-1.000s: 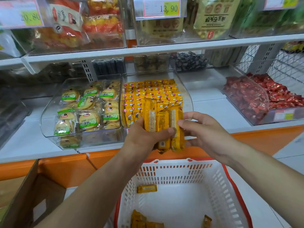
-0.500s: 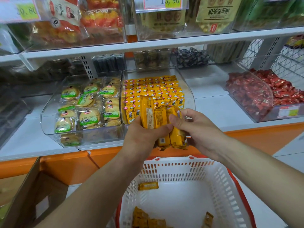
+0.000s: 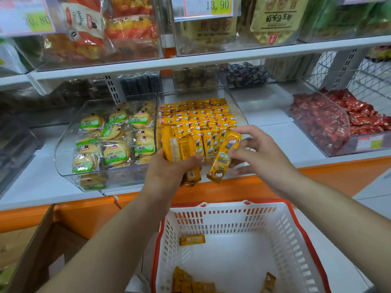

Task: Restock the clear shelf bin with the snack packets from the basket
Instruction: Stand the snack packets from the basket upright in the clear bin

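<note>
Person stands at the snack shelving, both bare arms reaching forward over a white basket [image 3: 300, 246] with a red rim.

Left hand [image 3: 169, 174]: fingers curled closed around a small bundle of yellow packets [image 3: 179, 146], held upright against the front lip of the clear shelf bin [image 3: 234, 104]. The lower ends of the bundle stick out below the palm.

Right hand [image 3: 260, 153]: loosely spread, fingers fanned. Thumb and fingertips touch a single yellow packet [image 3: 224, 157], tilted with its top toward 1 o'clock, just beside the bundle at its 3 o'clock. Grip is light; cannot tell whether it is pinched firmly or only being steadied.

The bin sits at 12 o'clock from the hands, already packed with neat rows of the same yellow packets.

At 9 o'clock from that bin, a second clear bin of round biscuit packs [image 3: 114, 144]. Well off at 3 o'clock, a bin of red-wrapped sweets [image 3: 330, 121].

In the basket at 6 o'clock: one loose packet [image 3: 192, 240] near the back wall, a cluster [image 3: 190, 283] at the near edge, another single [image 3: 268, 282] to its right.

A price tag reading 13.90 [image 3: 208, 6] hangs on the upper shelf.
</note>
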`<state>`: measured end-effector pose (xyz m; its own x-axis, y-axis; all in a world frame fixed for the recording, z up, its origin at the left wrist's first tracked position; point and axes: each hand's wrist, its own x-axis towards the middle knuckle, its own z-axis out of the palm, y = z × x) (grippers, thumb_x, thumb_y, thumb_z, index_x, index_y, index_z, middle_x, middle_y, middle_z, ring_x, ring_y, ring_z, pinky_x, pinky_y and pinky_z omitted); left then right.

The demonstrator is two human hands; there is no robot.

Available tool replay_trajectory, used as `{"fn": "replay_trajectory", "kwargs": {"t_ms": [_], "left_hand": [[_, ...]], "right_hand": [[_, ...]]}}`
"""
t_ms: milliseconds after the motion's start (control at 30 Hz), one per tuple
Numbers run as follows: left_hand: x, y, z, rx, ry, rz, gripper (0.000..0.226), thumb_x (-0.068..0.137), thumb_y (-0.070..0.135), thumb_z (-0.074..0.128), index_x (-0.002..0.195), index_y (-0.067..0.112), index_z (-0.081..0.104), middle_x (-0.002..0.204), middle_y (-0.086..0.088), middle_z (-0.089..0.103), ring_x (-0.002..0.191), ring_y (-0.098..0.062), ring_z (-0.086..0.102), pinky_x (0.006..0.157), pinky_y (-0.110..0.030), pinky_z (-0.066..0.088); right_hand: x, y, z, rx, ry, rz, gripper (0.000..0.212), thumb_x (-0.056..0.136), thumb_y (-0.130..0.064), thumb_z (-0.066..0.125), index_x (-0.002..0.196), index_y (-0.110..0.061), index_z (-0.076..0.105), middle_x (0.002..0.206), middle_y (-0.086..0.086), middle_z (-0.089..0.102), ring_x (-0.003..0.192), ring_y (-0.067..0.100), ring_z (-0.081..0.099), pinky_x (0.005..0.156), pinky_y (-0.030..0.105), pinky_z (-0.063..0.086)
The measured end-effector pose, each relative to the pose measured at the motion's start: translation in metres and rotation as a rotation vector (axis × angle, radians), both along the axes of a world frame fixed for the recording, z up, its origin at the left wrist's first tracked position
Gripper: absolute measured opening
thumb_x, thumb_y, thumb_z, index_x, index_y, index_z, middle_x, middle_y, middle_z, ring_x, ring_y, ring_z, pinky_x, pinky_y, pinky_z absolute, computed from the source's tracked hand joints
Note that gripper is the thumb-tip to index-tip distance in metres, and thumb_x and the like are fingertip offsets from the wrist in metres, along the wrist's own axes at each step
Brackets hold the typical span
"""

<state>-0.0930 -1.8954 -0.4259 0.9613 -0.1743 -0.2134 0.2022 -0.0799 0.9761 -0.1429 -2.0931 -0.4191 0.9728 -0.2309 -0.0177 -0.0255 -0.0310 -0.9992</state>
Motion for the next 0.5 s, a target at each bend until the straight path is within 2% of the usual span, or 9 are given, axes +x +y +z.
{"fn": "replay_trajectory", "kwargs": {"t_ms": [100,133,200,267,367,433,500], "left_hand": [[0.008,0.009,0.002,0.004,0.004,0.040,0.031,0.081,0.020,0.082,0.109,0.016,0.067,0.098,-0.007,0.079,0.085,-0.025,0.078,0.079,-0.045,0.063],[0.010,0.011,0.002,0.005,0.001,0.048,0.032,0.081,0.020,0.082,0.109,0.017,0.067,0.099,-0.007,0.079,0.084,-0.024,0.078,0.074,-0.041,0.063],[0.012,0.014,0.002,0.008,-0.014,0.055,0.031,0.082,0.020,0.082,0.108,0.018,0.067,0.097,-0.006,0.079,0.081,-0.021,0.078,0.068,-0.035,0.063],[0.013,0.015,0.003,0.039,-0.048,0.045,0.030,0.081,0.020,0.082,0.108,0.020,0.067,0.097,-0.005,0.079,0.084,-0.021,0.078,0.071,-0.037,0.063],[0.013,0.015,0.004,0.125,-0.134,-0.007,0.036,0.081,0.023,0.084,0.112,0.021,0.067,0.099,-0.001,0.078,0.087,-0.018,0.077,0.070,-0.032,0.063],[0.014,0.017,0.005,0.144,-0.161,-0.044,0.038,0.080,0.023,0.084,0.114,0.021,0.066,0.099,0.001,0.077,0.086,-0.014,0.077,0.063,-0.023,0.060],[0.015,0.019,0.004,0.144,-0.176,-0.073,0.035,0.080,0.023,0.083,0.111,0.022,0.067,0.096,0.002,0.078,0.081,-0.011,0.076,0.057,-0.017,0.056]], "right_hand": [[0.010,-0.014,0.006,-0.301,-0.117,-0.094,0.043,0.087,-0.008,0.073,0.125,-0.022,0.058,0.102,0.012,0.063,0.072,0.030,0.071,0.070,0.048,0.062],[0.017,-0.019,0.008,-0.378,-0.150,-0.113,0.042,0.087,-0.010,0.074,0.124,-0.024,0.060,0.102,0.008,0.065,0.071,0.028,0.071,0.071,0.045,0.061],[0.034,-0.027,0.012,-0.531,-0.181,-0.133,0.038,0.088,-0.014,0.073,0.122,-0.028,0.062,0.101,0.001,0.067,0.069,0.022,0.072,0.063,0.032,0.058],[0.055,-0.031,0.010,-0.729,-0.156,-0.137,0.037,0.089,-0.019,0.071,0.125,-0.021,0.063,0.104,-0.001,0.068,0.074,0.019,0.071,0.061,0.023,0.048],[0.087,-0.026,0.002,-0.986,-0.091,-0.075,0.037,0.088,-0.018,0.072,0.124,-0.018,0.060,0.101,0.001,0.066,0.075,0.015,0.061,0.067,0.023,0.035],[0.104,-0.021,-0.006,-1.043,-0.011,-0.012,0.031,0.087,-0.014,0.073,0.112,-0.021,0.056,0.097,0.004,0.064,0.075,0.019,0.059,0.065,0.027,0.037],[0.117,-0.017,-0.017,-1.052,0.092,0.028,0.030,0.086,-0.009,0.072,0.102,-0.021,0.051,0.099,0.008,0.065,0.084,0.026,0.061,0.068,0.031,0.044]]}}
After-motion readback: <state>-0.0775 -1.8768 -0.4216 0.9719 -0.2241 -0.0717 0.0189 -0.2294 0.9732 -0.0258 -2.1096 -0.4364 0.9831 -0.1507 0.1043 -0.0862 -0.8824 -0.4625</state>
